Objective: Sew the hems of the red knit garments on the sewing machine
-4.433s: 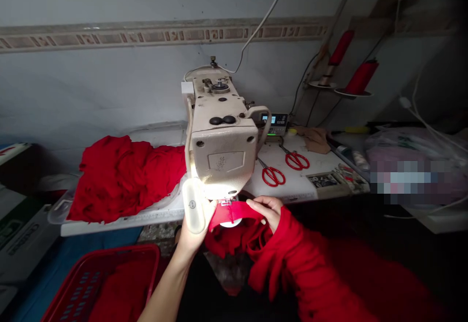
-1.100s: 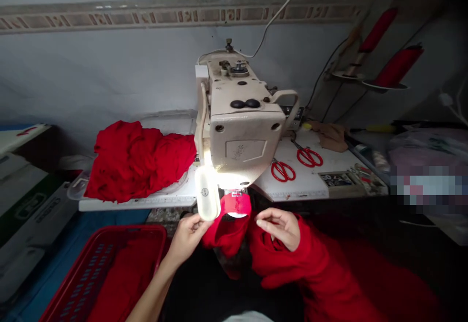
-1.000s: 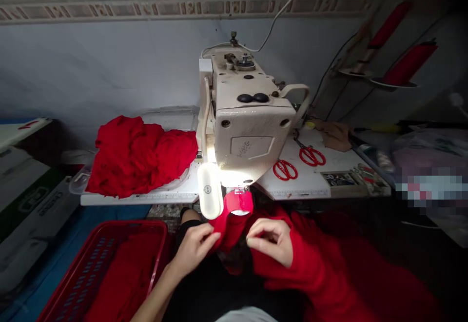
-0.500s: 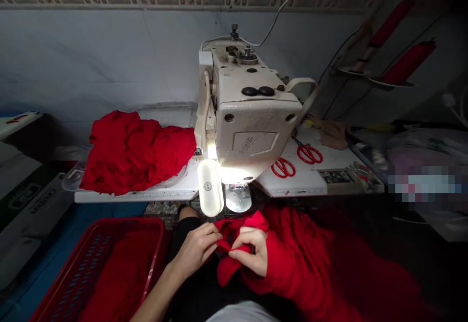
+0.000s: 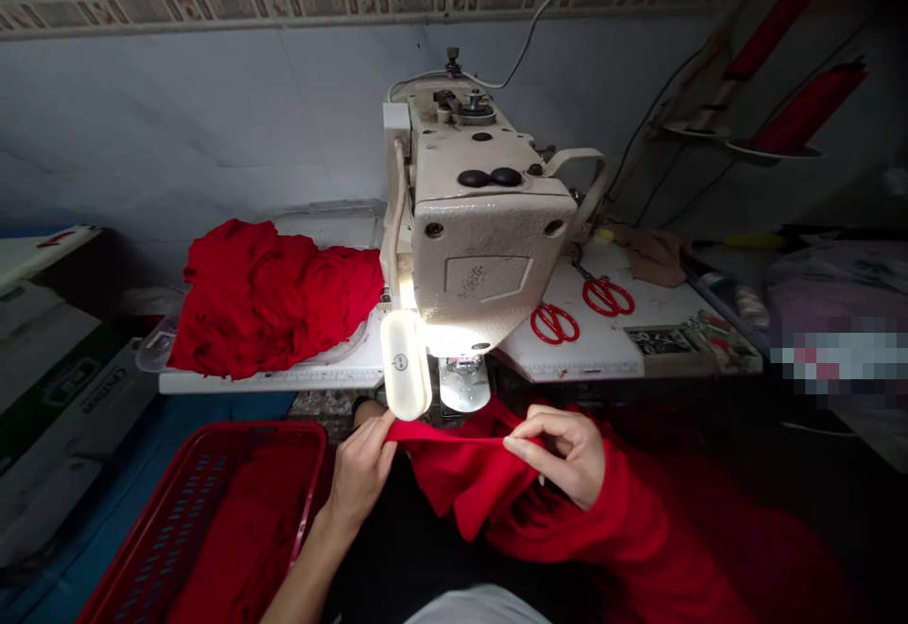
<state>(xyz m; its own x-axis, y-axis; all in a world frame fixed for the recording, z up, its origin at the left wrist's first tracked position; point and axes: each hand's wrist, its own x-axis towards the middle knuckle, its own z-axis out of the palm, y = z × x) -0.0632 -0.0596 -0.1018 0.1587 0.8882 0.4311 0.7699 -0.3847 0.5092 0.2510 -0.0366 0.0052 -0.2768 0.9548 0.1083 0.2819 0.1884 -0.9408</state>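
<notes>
A red cloth (image 5: 468, 473) is stretched by its top edge between my two hands, just in front of the sewing machine (image 5: 489, 255). My left hand (image 5: 361, 463) pinches the edge at the left, below the lit lamp (image 5: 405, 366). At the right, my right hand (image 5: 564, 454) grips the same edge between thumb and fingers. The cloth hangs in folds below the taut edge, and more red fabric lies around my right wrist and over my lap. The metal plate (image 5: 464, 386) under the machine head is bare.
Piled red fabric (image 5: 270, 298) lies on the table's left side. A red basket (image 5: 312, 430) with red cloth stands lower left. Two red-handled scissors (image 5: 555, 324) and a small parts tray (image 5: 659, 340) are on the right. Red thread cones (image 5: 809, 112) stand at the upper right.
My hands have moved apart, the left slightly left and the right to the right and up. The cloth edge between them, bunched before, is now drawn straight. The view has shifted slightly.
</notes>
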